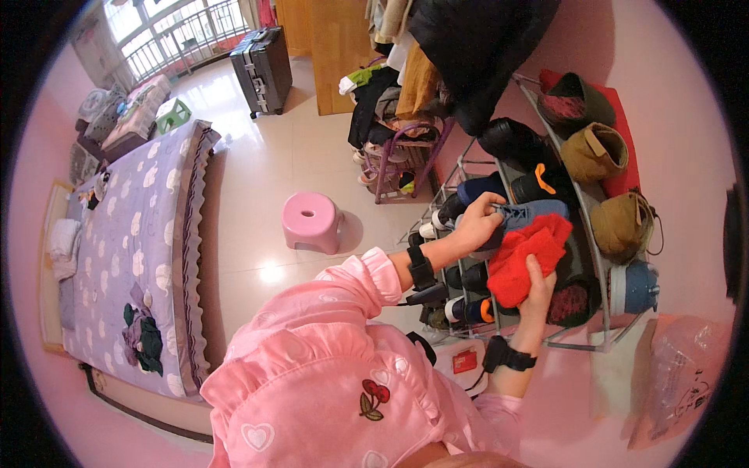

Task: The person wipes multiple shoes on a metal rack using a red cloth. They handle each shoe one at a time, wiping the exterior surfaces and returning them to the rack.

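My right hand (537,288) grips a bright red cloth (526,260), thumb on top, over the upper part of a metal shoe rack (595,251). My left hand (481,222) pinches the laces or tongue of a blue lace-up shoe (535,214), whose far end points to the right. The red cloth lies against the near side of this shoe and hides part of it. Just beyond the shoe is a black shoe with an orange tab (529,186). Below the cloth sits a dark boot with a reddish lining (567,303).
Brown ankle boots (621,225) and a blue-and-white shoe (635,288) stand on the rack's top. Dark clothes hang above it. A purple-framed chair (389,158) piled with clothes, a pink plastic stool (310,221), a black suitcase (262,71) and a bed (126,257) are farther off.
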A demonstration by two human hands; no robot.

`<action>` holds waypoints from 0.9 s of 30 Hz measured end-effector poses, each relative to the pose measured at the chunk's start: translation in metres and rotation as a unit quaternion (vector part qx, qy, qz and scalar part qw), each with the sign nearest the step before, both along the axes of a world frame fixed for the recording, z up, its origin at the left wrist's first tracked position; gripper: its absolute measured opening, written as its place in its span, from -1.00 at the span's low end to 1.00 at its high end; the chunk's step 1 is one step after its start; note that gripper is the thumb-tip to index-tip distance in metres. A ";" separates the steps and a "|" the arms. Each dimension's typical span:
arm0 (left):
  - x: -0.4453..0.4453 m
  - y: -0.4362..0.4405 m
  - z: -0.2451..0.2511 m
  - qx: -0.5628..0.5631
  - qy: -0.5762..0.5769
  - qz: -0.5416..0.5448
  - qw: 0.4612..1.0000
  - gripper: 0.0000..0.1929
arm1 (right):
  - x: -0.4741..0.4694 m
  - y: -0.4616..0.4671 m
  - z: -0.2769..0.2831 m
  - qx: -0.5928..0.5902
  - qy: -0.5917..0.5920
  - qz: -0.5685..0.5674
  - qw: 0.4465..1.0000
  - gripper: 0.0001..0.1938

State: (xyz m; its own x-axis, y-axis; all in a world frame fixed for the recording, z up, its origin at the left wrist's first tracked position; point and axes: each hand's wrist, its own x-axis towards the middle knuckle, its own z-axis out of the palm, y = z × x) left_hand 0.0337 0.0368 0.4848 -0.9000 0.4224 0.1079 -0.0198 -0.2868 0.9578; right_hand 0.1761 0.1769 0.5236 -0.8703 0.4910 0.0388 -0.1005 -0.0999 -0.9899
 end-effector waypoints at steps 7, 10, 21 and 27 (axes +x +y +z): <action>-0.011 -0.051 -0.004 0.101 -0.061 0.012 0.993 -0.76 | 0.007 -0.041 -0.037 0.053 0.035 0.048 0.997 -0.44; -0.013 -0.076 -0.009 0.119 -0.077 0.048 0.989 -0.81 | 0.011 -0.055 -0.033 0.035 0.009 0.096 0.995 -0.41; 0.012 -0.172 -0.023 -0.043 0.184 0.104 0.977 -0.84 | -0.014 -0.089 -0.025 -0.146 -0.049 0.177 0.972 -0.49; 0.015 -0.185 -0.022 -0.025 0.105 0.169 0.980 -0.72 | -0.033 -0.121 -0.044 0.000 0.054 0.077 0.996 -0.54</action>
